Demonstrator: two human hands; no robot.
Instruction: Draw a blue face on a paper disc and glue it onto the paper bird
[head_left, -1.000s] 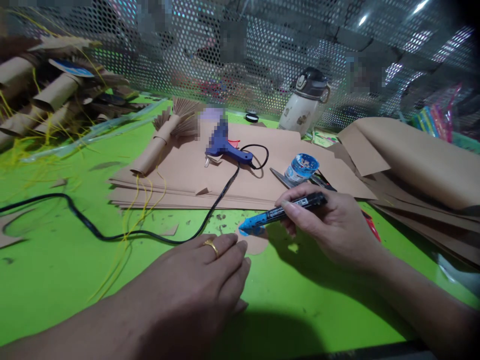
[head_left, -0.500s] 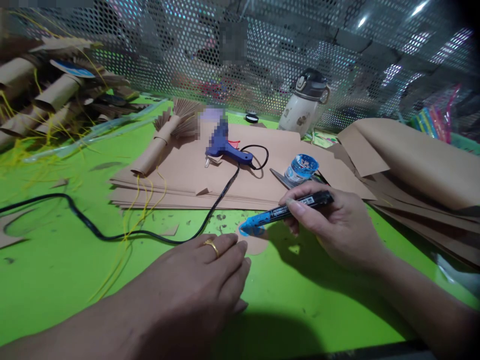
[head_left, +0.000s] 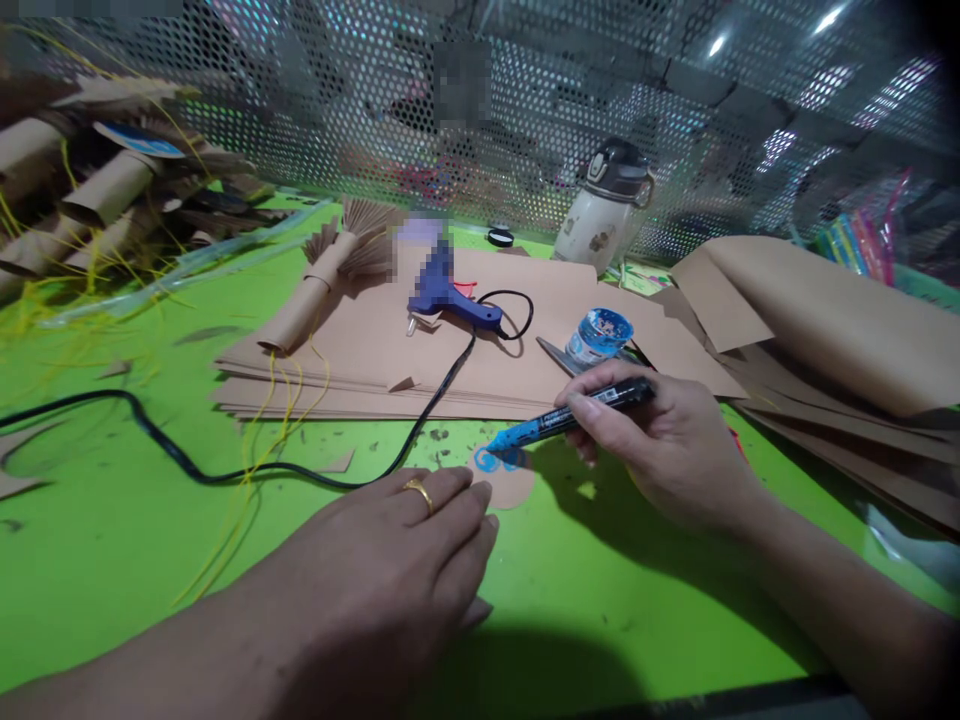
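Note:
My right hand (head_left: 652, 440) is closed around a black marker (head_left: 574, 415) whose front end is smeared with blue paint. The marker's tip is at a small rounded brown paper piece (head_left: 514, 490) that bears blue curled strokes. Lying flat, my left hand (head_left: 420, 540) has its fingers stretched out, with a gold ring on one finger. Its fingertips rest at the left edge of the paper piece. Beyond my right hand, a small jar of blue paint (head_left: 598, 335) stands on the brown paper stack, beside grey scissor-like blades (head_left: 559, 355).
A blue glue gun (head_left: 469, 308) lies on the stacked brown paper (head_left: 360, 385), its black cord (head_left: 172, 455) crossing the green table. A rolled paper figure (head_left: 307, 290) with yellow strings lies left. Behind stand a bottle (head_left: 600, 205) and a perforated metal screen (head_left: 322, 110).
The marker tip has shifted slightly on the paper piece, and the left blue curl shows more fully. My left hand stays in place.

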